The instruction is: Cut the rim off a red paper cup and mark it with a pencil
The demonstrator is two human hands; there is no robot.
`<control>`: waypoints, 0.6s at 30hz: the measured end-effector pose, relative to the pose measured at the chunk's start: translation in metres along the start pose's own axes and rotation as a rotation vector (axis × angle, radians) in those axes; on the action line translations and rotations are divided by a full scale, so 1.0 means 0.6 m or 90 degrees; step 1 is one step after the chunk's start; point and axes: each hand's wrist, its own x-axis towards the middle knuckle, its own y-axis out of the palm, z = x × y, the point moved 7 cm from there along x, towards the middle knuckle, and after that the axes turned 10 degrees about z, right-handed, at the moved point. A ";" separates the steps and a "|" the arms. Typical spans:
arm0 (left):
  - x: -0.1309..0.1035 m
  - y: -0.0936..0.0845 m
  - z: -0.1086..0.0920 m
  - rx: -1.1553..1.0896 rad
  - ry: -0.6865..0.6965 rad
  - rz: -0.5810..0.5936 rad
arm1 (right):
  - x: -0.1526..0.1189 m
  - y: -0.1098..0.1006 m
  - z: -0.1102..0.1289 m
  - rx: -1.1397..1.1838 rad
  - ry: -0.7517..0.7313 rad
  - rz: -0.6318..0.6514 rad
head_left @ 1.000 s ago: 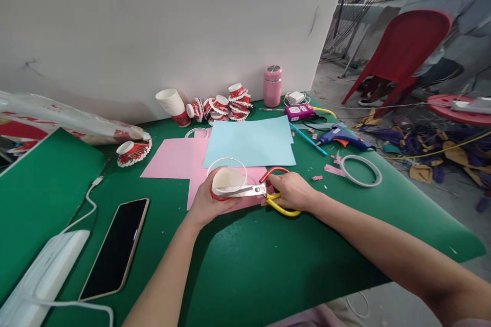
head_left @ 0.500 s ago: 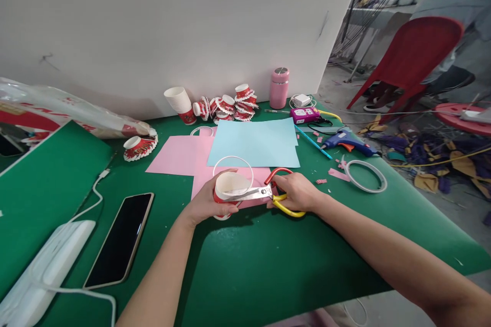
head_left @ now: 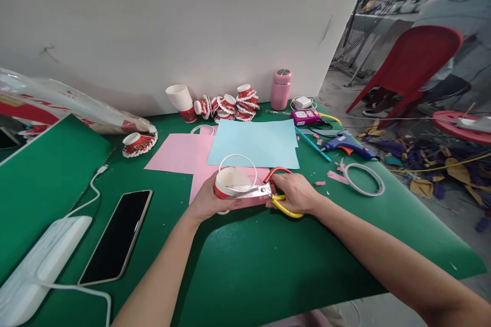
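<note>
Left hand (head_left: pixel 209 200) grips the paper cup (head_left: pixel 227 179), seven o'clock from the blue sheet (head_left: pixel 253 144); right hand (head_left: pixel 295 192) grips scissors (head_left: pixel 263 190) at the cup's three o'clock. Blades (head_left: pixel 247 193) remain at the cup: cutting appears ongoing.

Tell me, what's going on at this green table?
A person is holding a red-and-white paper cup in the left hand and scissors in the right hand. The scissors reach to the cup's rim, where a thin white loop stands up. Beyond a blue sheet and pink paper lie several cups with frilled edges.
</note>
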 end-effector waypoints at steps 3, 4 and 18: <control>0.001 -0.002 0.003 0.005 -0.002 -0.010 | 0.001 0.003 -0.003 0.006 0.007 0.014; 0.001 -0.002 0.003 0.009 0.001 -0.013 | 0.002 0.005 -0.004 0.008 0.011 0.021; 0.002 -0.001 0.003 -0.002 0.015 -0.017 | 0.002 0.007 -0.002 0.019 0.020 0.026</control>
